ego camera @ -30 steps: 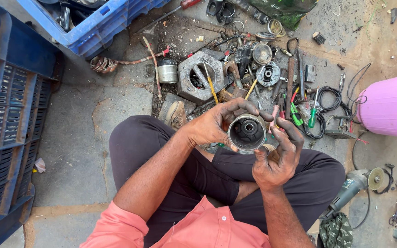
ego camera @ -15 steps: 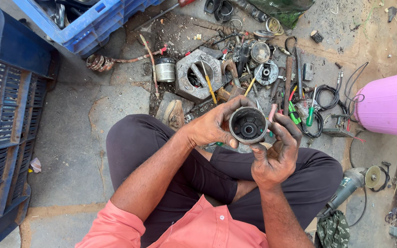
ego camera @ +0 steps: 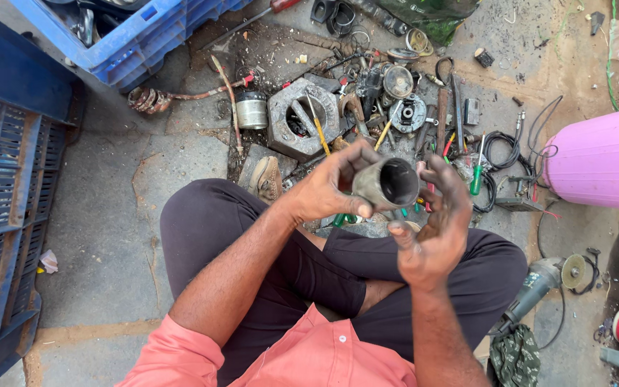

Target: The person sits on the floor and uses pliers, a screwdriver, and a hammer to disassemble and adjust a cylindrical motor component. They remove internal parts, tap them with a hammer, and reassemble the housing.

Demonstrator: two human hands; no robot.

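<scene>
— Rough stone paving is seen below, hemmed on the left by a blue crate wall and at the far left by a second blue crate. What room is left?

— Bare paving is left open on the left, between the crate wall and the crossed legs. On the far side the ground is crowded with a hexagonal metal block, a small tin can, screwdrivers and black cables. On the right, the way is closed by a pink drum, and an angle grinder is laid near the right knee.

— How are the hands posed?

— The left hand is raised above the lap, wrist bent, with its fingers and thumb wrapped round a dark metal cylinder. The cylinder is gripped firmly and tilted so that its open mouth is turned to the right.

— And the other?

— The right hand is held just beside the cylinder's mouth, palm turned up and greasy fingers spread loosely; nothing is clasped by it. Whether its fingertips are touching the rim cannot be told.
</scene>
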